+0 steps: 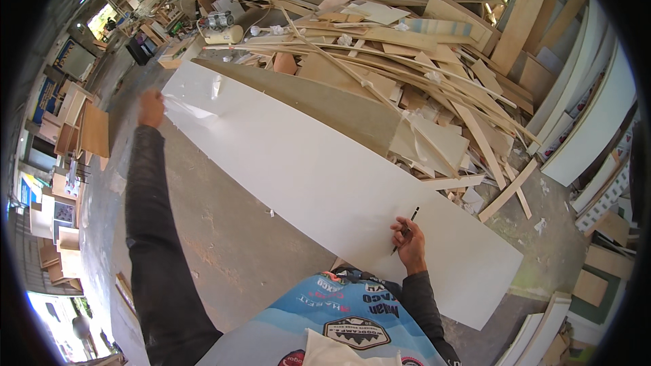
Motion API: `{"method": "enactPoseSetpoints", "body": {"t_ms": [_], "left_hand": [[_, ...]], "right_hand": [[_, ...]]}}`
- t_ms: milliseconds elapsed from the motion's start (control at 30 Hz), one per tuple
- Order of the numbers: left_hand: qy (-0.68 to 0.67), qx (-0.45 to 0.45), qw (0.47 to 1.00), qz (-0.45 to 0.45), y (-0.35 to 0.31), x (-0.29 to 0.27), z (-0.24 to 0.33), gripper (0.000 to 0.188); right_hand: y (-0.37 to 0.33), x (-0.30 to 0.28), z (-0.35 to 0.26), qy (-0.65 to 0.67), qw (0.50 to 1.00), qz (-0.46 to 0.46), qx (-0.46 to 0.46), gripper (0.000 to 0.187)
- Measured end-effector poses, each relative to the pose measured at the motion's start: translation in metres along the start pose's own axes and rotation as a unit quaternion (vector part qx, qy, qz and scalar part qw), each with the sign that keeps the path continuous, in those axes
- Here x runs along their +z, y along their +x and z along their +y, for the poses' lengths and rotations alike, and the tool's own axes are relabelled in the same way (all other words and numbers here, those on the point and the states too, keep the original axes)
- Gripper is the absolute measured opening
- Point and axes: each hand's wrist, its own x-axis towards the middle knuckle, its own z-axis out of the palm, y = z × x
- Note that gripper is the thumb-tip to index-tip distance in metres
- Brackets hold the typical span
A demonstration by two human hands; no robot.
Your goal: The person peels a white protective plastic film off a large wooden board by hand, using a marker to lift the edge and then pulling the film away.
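Note:
A long white board (pixel 312 163) lies slanted in front of me, from the upper left to the lower right. My left hand (pixel 151 108), arm stretched out in a dark sleeve, grips a loose clear film (pixel 193 107) at the board's far left edge. My right hand (pixel 408 242) rests on the board's near edge and holds a thin dark pencil (pixel 405 229), its tip pointing up over the white surface.
A big heap of wood offcuts and strips (pixel 407 61) lies behind the board. White panels (pixel 590 115) lean at the right. A small compressor (pixel 220 27) stands at the back. Wooden boxes and boards (pixel 74 129) stand at the left on the concrete floor (pixel 224 230).

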Motion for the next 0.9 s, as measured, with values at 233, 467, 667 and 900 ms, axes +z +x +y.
{"method": "enactPoseSetpoints", "body": {"t_ms": [233,467,667,900], "left_hand": [[0.053,-0.054,0.997,0.009,0.046,-0.119,-0.038,0.010],[0.059,-0.046,0.995,0.069,0.036,-0.125,-0.066,0.008],[0.031,-0.079,0.992,0.099,0.065,-0.126,-0.074,0.012],[0.065,-0.125,0.977,0.160,0.094,-0.180,-0.118,0.024]], "right_hand": [[0.001,0.001,0.000,-0.007,1.000,0.008,0.006,0.032],[0.001,0.003,0.002,0.001,1.000,-0.003,0.005,0.031],[0.002,-0.002,-0.001,-0.001,1.000,0.003,0.005,0.031],[0.002,-0.001,0.002,-0.008,1.000,-0.003,0.004,0.031]]}}
